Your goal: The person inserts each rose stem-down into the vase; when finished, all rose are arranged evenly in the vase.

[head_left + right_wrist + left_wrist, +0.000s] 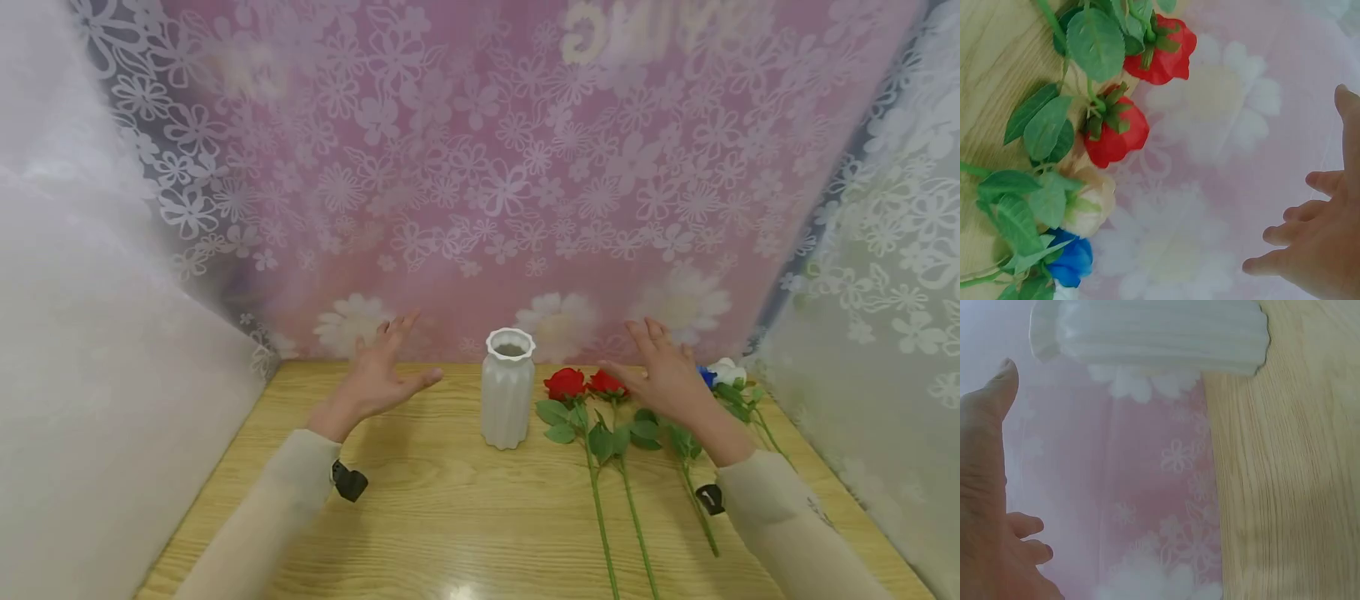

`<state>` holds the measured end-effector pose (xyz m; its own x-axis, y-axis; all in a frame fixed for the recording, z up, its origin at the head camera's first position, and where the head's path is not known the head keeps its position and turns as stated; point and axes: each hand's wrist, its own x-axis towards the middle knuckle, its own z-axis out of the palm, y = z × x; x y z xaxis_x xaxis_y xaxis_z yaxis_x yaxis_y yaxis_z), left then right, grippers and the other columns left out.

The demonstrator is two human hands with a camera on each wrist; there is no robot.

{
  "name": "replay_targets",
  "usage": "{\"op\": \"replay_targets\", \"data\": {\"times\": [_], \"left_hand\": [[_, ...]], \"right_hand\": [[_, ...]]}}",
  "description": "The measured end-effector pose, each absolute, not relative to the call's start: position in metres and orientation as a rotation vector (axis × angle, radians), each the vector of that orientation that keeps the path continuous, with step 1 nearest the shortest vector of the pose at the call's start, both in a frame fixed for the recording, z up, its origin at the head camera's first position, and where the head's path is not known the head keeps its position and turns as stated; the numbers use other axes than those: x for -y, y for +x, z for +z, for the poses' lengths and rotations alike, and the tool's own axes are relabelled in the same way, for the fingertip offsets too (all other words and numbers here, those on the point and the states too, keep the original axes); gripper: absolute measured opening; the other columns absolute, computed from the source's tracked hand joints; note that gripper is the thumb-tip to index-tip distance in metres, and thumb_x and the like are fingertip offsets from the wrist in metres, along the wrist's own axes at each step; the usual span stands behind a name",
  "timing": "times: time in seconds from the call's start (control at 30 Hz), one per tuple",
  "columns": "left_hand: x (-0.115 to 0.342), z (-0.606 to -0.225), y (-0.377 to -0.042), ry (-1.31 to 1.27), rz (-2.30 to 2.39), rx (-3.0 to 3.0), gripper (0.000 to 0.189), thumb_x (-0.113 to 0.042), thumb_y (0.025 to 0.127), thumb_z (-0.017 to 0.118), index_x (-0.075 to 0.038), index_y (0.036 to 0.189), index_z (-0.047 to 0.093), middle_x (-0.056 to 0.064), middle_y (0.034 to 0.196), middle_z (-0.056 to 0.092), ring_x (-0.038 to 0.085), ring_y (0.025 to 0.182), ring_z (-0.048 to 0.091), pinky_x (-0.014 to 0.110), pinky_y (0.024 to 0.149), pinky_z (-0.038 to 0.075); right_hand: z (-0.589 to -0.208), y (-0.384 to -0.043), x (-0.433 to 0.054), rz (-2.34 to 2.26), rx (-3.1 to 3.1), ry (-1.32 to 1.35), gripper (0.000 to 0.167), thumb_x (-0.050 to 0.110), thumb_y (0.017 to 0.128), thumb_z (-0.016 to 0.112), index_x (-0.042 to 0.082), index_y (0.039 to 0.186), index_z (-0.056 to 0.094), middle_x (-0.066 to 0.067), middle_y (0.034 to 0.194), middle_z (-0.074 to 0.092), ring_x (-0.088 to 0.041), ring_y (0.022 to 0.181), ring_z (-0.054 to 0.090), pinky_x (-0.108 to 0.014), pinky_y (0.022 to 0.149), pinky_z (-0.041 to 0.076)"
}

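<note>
A white fluted vase (507,404) with a scalloped rim stands upright on the wooden table; it shows sideways in the left wrist view. Left of it my left hand (380,375) is held in the air, fingers spread, touching nothing. On the other side my right hand (671,383) hovers above the flowers with its fingers spread and holds nothing. Two red roses (564,384) with long green stems lie to the right of the vase. Beyond them lie a cream rose (1090,201), a blue rose (1072,257) and a white rose (726,372), partly hidden by my right hand in the head view.
The wooden table (435,517) ends at a pink floral curtain (465,183) behind the vase. A pale sheet (112,333) bounds the left side, and a flower-patterned translucent sheet (885,400) the right. Rose stems reach toward the table's front.
</note>
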<state>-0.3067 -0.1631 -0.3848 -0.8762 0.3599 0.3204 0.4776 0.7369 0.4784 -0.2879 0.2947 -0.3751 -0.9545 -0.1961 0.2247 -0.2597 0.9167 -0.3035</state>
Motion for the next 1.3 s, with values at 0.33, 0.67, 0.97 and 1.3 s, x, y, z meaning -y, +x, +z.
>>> {"op": "replay_targets", "data": {"times": [0.33, 0.67, 0.97, 1.3], "left_hand": [[0.138, -0.389, -0.3, -0.738, -1.202, 2.664, 0.101, -0.063, 0.092, 0.074, -0.045, 0.169, 0.01, 0.007, 0.178, 0.014, 0.045, 0.155, 0.036, 0.071, 0.125, 0.027], [0.117, -0.401, -0.304, -0.814, -1.273, 2.604, 0.102, -0.067, 0.091, 0.073, -0.035, 0.17, 0.018, 0.013, 0.173, 0.031, 0.04, 0.157, 0.035, 0.07, 0.122, 0.035], [0.102, -0.402, -0.306, -0.835, -1.372, 2.631, 0.1, -0.062, 0.09, 0.077, -0.039, 0.169, 0.019, 0.009, 0.173, 0.031, 0.04, 0.156, 0.037, 0.068, 0.121, 0.038], [0.082, -0.404, -0.307, -0.883, -1.531, 2.605, 0.101, -0.044, 0.09, 0.085, -0.037, 0.169, 0.022, 0.013, 0.173, 0.031, 0.042, 0.156, 0.035, 0.066, 0.12, 0.041]], "right_hand": [[-0.381, -0.277, -0.328, 0.638, 2.783, 0.253, 0.091, 0.059, 0.104, 0.058, 0.002, 0.167, 0.024, -0.034, 0.17, 0.021, -0.064, 0.143, 0.036, -0.086, 0.111, 0.026], [-0.395, -0.265, -0.375, 0.852, 2.612, 0.087, 0.07, 0.041, 0.109, 0.058, -0.012, 0.153, 0.045, -0.046, 0.133, 0.058, -0.063, 0.115, 0.059, -0.062, 0.088, 0.061], [-0.407, -0.247, -0.424, 1.012, 2.497, -0.063, 0.052, 0.036, 0.104, 0.069, -0.002, 0.139, 0.064, 0.045, 0.095, 0.052, 0.029, 0.084, 0.049, -0.003, 0.065, 0.047], [-0.425, -0.231, -0.463, 1.325, 2.467, -0.172, 0.023, 0.035, 0.102, 0.072, 0.035, 0.124, 0.064, 0.043, 0.095, 0.063, 0.018, 0.082, 0.063, -0.006, 0.067, 0.053]]}}
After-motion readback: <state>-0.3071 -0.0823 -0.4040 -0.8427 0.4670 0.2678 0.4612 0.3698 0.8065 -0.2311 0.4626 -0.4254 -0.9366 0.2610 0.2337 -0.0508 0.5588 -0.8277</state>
